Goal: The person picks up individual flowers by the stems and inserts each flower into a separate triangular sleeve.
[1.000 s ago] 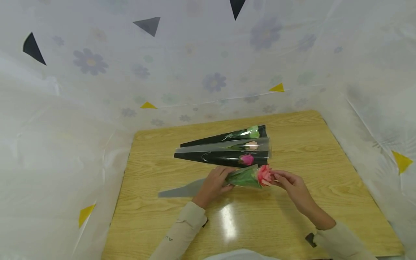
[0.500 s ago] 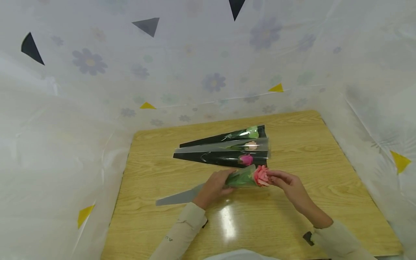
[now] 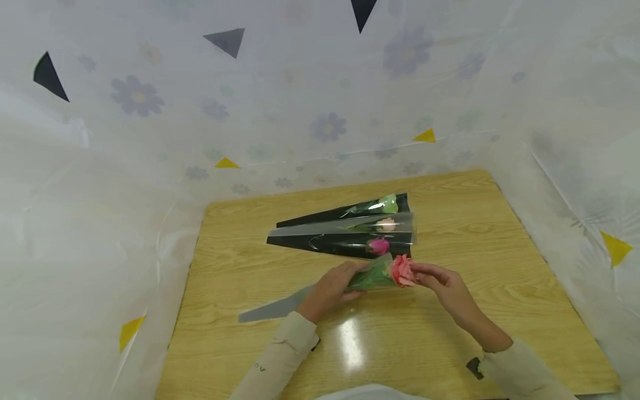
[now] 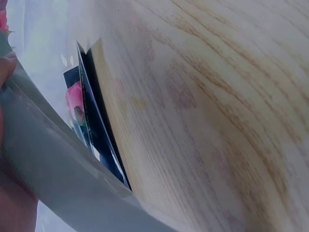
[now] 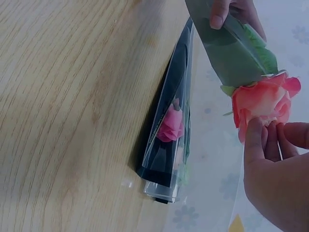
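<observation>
A coral-pink artificial rose [image 3: 403,271] pokes out of the wide end of a grey-backed clear flower sleeve [image 3: 277,307], its green leaves showing inside. My left hand [image 3: 330,289] grips the sleeve around its middle, thumb on the near side. In the right wrist view the left thumb lies along the sleeve's grey back. My right hand [image 3: 452,294] pinches the outer petals of the rose [image 5: 265,99] from the open end, fingertips gathered at the bloom. The left wrist view shows mostly the grey sleeve [image 4: 72,169], with only part of the left hand at the edge.
Behind the hands lie three sleeved roses side by side: magenta in black [image 3: 345,243], pale peach in grey [image 3: 320,226], and green in black [image 3: 340,211]. They rest on a wood-grain table [image 3: 480,222]. White plastic sheeting [image 3: 280,111] hangs around it.
The sleeve's narrow end has swung toward my body, and the bloom has shifted slightly left. My right hand has followed it left, staying at the petals; the other sleeved roses stay put.
</observation>
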The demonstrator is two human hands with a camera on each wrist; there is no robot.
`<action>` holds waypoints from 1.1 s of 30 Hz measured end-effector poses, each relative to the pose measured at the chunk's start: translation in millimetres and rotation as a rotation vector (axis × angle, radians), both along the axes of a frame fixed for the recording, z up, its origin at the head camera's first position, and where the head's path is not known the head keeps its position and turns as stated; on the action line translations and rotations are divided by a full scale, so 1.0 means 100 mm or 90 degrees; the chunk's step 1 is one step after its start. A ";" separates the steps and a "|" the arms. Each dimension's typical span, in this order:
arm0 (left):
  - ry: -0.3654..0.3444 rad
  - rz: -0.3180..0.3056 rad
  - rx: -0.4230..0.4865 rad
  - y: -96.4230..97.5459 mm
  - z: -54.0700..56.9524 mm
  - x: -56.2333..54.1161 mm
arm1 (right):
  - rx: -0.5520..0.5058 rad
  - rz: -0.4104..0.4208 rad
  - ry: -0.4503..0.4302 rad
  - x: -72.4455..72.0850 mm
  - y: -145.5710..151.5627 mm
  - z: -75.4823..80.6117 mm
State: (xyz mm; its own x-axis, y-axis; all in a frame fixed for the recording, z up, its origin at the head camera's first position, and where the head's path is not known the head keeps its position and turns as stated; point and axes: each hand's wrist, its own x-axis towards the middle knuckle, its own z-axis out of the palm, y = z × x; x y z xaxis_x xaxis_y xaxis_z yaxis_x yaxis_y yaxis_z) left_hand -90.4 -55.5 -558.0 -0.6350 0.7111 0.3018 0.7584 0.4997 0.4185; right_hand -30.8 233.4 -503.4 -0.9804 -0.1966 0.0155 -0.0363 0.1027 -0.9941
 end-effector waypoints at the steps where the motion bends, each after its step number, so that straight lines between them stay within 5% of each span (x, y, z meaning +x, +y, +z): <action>1: 0.007 0.001 -0.003 0.00 0.00 0.00 | -0.001 0.001 -0.001 0.00 0.00 0.00; 33: 0.000 -0.007 0.001 0.05 0.00 0.02 | -0.041 0.065 0.006 -0.05 -0.14 -0.01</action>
State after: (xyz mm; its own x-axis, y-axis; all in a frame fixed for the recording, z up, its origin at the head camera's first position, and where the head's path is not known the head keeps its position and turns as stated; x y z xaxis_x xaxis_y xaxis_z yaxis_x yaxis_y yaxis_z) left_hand -88.5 -50.8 -557.9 -0.6275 0.7175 0.3024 0.7636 0.4910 0.4193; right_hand -35.7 219.3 -504.8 -0.9550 -0.2940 0.0398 -0.0521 0.0340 -0.9981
